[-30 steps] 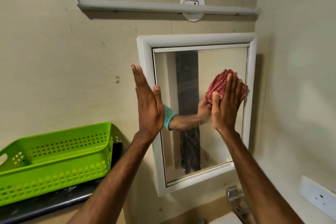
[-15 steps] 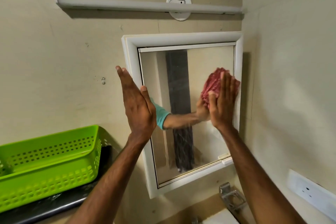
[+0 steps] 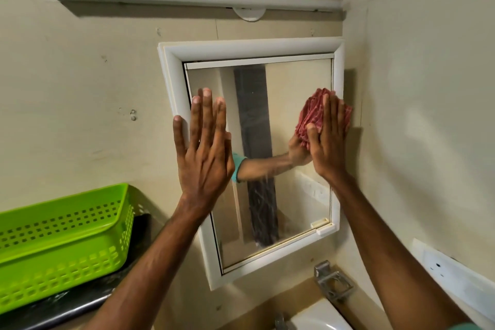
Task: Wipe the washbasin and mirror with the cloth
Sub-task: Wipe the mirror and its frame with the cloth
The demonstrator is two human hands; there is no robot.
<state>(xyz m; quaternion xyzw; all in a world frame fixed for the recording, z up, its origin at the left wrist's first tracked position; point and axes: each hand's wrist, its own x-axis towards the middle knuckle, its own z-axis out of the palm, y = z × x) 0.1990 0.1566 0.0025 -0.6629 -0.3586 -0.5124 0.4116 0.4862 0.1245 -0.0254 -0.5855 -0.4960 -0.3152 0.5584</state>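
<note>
Far-left counter (image 3: 67,311): green basket (image 3: 61,238) sits on it.
Left hand (image 3: 205,153): fingers straight and relaxed, flat at the left edge of the mirror (image 3: 294,83).
Frame: white, wall-mounted above the washbasin (image 3: 318,316).
Right hand (image 3: 328,139): straight fingers press the red cloth (image 3: 310,112) against the glass's right edge.

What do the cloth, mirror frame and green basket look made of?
The cloth looks like soft woven fabric, matte red, bunched in folds. The mirror frame: likely moulded plastic, smooth white, possibly painted. The green basket: glossy moulded plastic, perforated walls.
</note>
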